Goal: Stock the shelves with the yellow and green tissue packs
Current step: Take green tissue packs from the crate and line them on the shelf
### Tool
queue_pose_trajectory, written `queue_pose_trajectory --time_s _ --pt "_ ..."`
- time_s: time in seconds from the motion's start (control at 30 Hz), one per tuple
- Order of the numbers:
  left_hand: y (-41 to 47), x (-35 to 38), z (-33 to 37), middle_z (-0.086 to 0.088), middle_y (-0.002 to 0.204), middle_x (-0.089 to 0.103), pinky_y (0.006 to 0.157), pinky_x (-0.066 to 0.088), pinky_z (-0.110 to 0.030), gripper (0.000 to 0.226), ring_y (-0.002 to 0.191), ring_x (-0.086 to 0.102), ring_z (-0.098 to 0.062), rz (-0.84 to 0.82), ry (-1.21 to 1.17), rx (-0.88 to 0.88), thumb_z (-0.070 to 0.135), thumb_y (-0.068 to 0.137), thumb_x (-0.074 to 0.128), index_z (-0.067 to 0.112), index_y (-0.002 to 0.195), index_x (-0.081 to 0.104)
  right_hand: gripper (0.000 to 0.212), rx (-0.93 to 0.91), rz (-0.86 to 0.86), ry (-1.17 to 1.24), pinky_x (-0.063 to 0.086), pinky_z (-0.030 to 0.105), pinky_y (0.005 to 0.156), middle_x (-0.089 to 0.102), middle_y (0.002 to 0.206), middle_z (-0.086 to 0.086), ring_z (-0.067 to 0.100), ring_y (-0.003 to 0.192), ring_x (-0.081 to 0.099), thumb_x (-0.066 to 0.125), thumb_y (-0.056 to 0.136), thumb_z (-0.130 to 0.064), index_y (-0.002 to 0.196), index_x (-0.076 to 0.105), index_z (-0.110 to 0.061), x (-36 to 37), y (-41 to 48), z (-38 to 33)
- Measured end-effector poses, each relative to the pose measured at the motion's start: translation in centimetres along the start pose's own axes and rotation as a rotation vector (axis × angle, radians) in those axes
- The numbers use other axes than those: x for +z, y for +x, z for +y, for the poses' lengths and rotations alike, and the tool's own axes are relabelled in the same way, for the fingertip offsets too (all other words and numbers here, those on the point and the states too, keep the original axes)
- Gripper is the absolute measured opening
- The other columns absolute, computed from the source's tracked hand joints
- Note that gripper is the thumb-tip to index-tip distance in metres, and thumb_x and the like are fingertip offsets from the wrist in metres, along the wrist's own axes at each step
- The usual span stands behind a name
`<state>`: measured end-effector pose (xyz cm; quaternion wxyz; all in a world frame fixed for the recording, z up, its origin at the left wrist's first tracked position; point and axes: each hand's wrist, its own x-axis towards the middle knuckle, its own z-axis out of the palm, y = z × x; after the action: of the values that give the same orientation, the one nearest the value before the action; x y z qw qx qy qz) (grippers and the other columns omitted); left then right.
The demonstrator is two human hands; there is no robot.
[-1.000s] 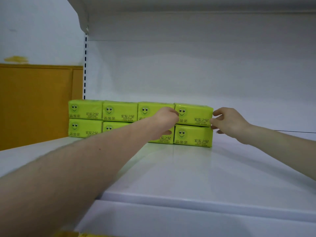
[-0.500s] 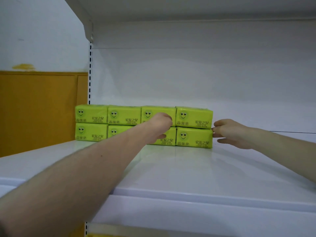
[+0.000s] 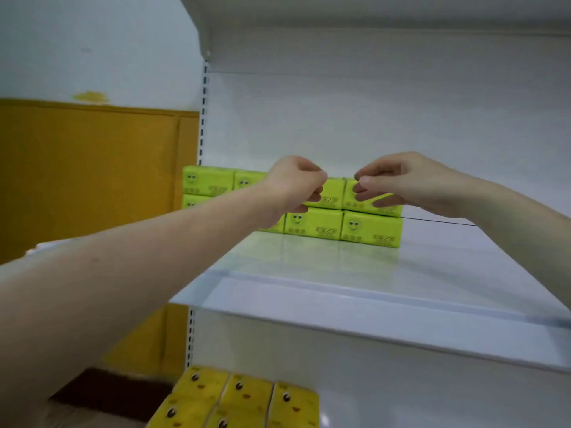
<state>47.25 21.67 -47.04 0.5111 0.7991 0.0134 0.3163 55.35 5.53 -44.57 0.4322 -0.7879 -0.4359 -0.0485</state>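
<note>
At centre frame our left hand (image 3: 293,183) is an empty fist, and our right hand (image 3: 408,183) curls before the top-right green pack (image 3: 348,199); we cannot tell if it grips. We should press that pack flush with its row on the shelf (image 3: 401,273); yellow tissue packs (image 3: 244,400) sit bottom centre.
</note>
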Motion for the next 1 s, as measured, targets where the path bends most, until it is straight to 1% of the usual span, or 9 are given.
queue_pose_trajectory --time_s 0.1,0.27,0.43,0.57,0.67,0.73,0.83,0.9,1.0 --pt "-4.2 -4.0 -0.2 -0.003 0.086 0.062 0.073 0.050 -0.028 0.011 0.079 0.062 -0.014 0.080 0.002 0.023 0.015 0.094 0.050 0.020 0.087 0.058 0.008 -0.131 -0.082 0.142 0.055 0.026 0.080 0.070 0.096 0.007 0.011 0.084 0.070 0.056 0.091 -0.011 0.093 0.064 -0.012 4.8 -1.6 -3.4" --pt "-13.0 -11.7 -2.9 -0.002 0.093 0.069 0.078 0.054 -0.028 0.010 0.084 0.067 -0.010 0.208 0.074 -0.038 0.018 0.093 0.053 0.021 0.091 0.063 0.010 -0.268 -0.211 0.387 0.058 0.025 0.077 0.072 0.083 0.002 0.013 0.082 0.071 0.057 0.089 -0.008 0.088 0.066 -0.013 14.1 -4.0 -7.8" --pt "-23.2 -18.2 -8.5 0.000 0.095 0.072 0.078 0.056 -0.027 0.015 0.088 0.069 -0.009 0.318 0.151 -0.240 0.021 0.093 0.054 0.018 0.102 0.066 0.011 -0.289 -0.454 0.532 0.058 0.026 0.077 0.074 0.085 0.001 0.013 0.085 0.071 0.057 0.088 -0.010 0.090 0.067 -0.015 25.4 -7.1 -10.6" --pt "-32.1 -22.1 -14.7 -0.003 0.091 0.073 0.080 0.054 -0.032 0.014 0.088 0.069 -0.014 0.416 0.112 -0.485 0.019 0.093 0.053 0.019 0.097 0.067 0.011 -0.188 -0.684 0.544 0.056 0.025 0.076 0.071 0.092 0.008 0.009 0.082 0.070 0.056 0.090 -0.008 0.096 0.065 -0.009 36.0 -10.1 -10.8" --pt "-38.6 -24.0 -19.3 -0.001 0.089 0.072 0.071 0.051 -0.025 0.012 0.084 0.068 -0.013 0.530 0.103 -0.682 0.019 0.094 0.053 0.022 0.092 0.065 0.010 -0.104 -0.857 0.475 0.056 0.022 0.075 0.070 0.093 0.008 0.008 0.080 0.069 0.056 0.091 -0.009 0.097 0.064 -0.011 43.5 -12.2 -9.8" --pt "-42.5 -24.6 -21.9 -0.002 0.090 0.071 0.072 0.050 -0.026 0.012 0.086 0.066 -0.016 0.597 0.066 -0.803 0.018 0.094 0.053 0.021 0.092 0.064 0.013 -0.069 -0.957 0.372 0.056 0.022 0.075 0.068 0.092 0.008 0.010 0.081 0.068 0.056 0.092 -0.011 0.103 0.063 -0.009 48.0 -13.4 -8.8" --pt "-47.2 -24.4 -25.0 -0.004 0.094 0.069 0.079 0.051 -0.031 0.010 0.091 0.065 -0.017 0.598 0.090 -0.955 0.019 0.094 0.053 0.019 0.096 0.063 0.021 -0.064 -1.085 0.188 0.052 0.021 0.068 0.065 0.083 -0.001 0.004 0.072 0.063 0.056 0.092 -0.016 0.110 0.062 -0.006 53.4 -14.8 -7.1" --pt "-49.3 -23.9 -26.8 -0.005 0.094 0.068 0.078 0.051 -0.029 0.007 0.092 0.065 -0.019 0.572 0.134 -1.010 0.019 0.093 0.055 0.021 0.095 0.062 0.023 -0.098 -1.146 0.052 0.049 0.021 0.066 0.065 0.083 -0.004 -0.001 0.066 0.060 0.057 0.091 -0.020 0.110 0.063 -0.008 56.1 -15.7 -6.1" --pt "-50.8 -23.0 -29.4 -0.002 0.100 0.064 0.072 0.050 -0.019 0.017 0.093 0.060 -0.014 0.477 0.238 -1.065 0.020 0.091 0.059 0.016 0.107 0.061 0.028 -0.157 -1.248 -0.123 0.047 0.026 0.077 0.066 0.106 0.008 0.013 0.087 0.059 0.054 0.092 -0.021 0.114 0.062 -0.005 59.0 -17.2 -4.8"
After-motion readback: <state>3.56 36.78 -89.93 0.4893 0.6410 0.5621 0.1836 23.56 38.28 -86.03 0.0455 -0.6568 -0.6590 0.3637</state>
